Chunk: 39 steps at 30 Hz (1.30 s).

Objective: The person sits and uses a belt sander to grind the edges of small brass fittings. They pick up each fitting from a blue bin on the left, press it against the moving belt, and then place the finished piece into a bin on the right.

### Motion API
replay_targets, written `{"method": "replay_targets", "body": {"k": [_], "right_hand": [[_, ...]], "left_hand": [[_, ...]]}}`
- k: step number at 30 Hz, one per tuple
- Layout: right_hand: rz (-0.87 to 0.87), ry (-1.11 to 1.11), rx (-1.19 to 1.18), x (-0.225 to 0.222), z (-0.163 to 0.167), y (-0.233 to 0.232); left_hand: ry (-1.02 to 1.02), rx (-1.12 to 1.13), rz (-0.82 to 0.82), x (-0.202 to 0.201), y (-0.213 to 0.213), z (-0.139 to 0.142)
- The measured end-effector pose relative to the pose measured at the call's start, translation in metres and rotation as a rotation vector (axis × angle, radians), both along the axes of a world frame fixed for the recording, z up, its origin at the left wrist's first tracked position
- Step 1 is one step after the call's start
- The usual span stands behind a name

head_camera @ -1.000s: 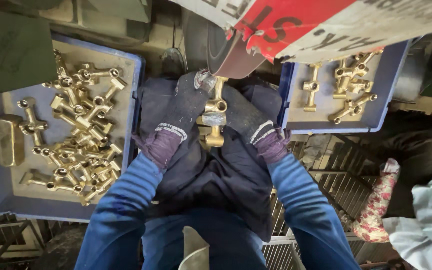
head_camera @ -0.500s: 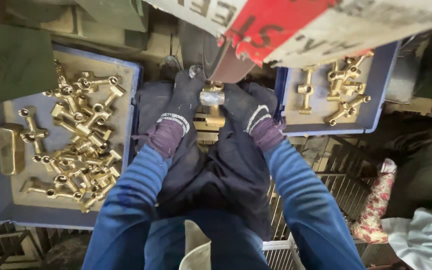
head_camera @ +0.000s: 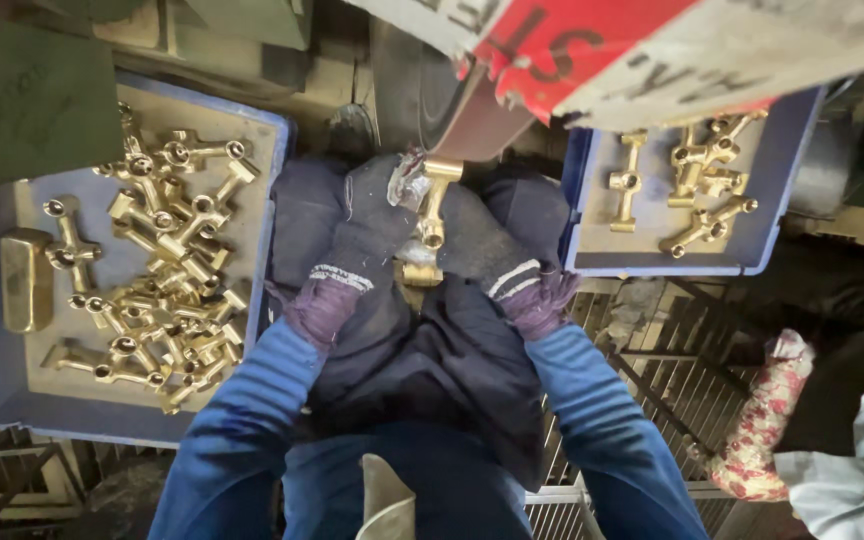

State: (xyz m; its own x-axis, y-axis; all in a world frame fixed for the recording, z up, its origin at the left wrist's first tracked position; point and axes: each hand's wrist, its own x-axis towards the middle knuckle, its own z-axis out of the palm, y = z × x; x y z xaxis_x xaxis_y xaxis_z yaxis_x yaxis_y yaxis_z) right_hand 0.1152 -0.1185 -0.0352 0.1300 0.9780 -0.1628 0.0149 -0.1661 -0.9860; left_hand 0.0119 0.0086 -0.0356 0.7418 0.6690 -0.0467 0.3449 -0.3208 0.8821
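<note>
Workshop floor grating and dark machine housing frame the scene, with a blue tray of brass fittings (head_camera: 152,270) well out to the left hand's side and a second blue tray (head_camera: 592,230) beyond the right hand. Left hand (head_camera: 367,220) and right hand (head_camera: 477,245), both gloved, are closed around one brass T-shaped fitting (head_camera: 432,215) held between them. Its long axis runs away from the body toward the wheel (head_camera: 472,125), crossbar foremost. Contact point with the wheel is hidden; fingertips are hard to make out.
</note>
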Motion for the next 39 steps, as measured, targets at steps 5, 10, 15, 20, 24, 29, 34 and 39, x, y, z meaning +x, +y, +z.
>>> {"method": "replay_targets", "body": {"k": [5,10,15,20,24,29,34,39], "right_hand": [[-0.058,0.368,-0.244,0.017,0.002,0.015],[-0.029,-0.020,-0.259,0.036,0.019,0.020],[0.079,0.167,0.045,0.004,0.086,-0.033],[-0.321,0.210,0.113,-0.034,0.115,-0.083],[-0.483,0.477,-0.005,-0.051,0.103,-0.094],[-0.458,0.118,-0.089,-0.073,0.100,-0.104],[-0.412,-0.516,0.098,-0.098,0.092,-0.101],[-0.183,0.009,-0.012,-0.083,0.092,-0.106]], "left_hand": [[0.140,-0.352,0.109,0.012,0.016,-0.001],[0.177,-0.706,0.215,0.021,0.022,0.011],[-0.333,-1.060,0.085,-0.025,-0.018,0.013],[-0.416,-0.722,0.057,-0.078,-0.060,0.011],[-0.468,-0.861,0.080,-0.088,-0.074,0.027],[-0.436,-0.662,-0.013,-0.087,-0.084,0.064],[-0.358,-0.501,-0.006,-0.087,-0.086,0.088],[-0.171,-0.386,-0.228,-0.099,-0.066,0.097]]}}
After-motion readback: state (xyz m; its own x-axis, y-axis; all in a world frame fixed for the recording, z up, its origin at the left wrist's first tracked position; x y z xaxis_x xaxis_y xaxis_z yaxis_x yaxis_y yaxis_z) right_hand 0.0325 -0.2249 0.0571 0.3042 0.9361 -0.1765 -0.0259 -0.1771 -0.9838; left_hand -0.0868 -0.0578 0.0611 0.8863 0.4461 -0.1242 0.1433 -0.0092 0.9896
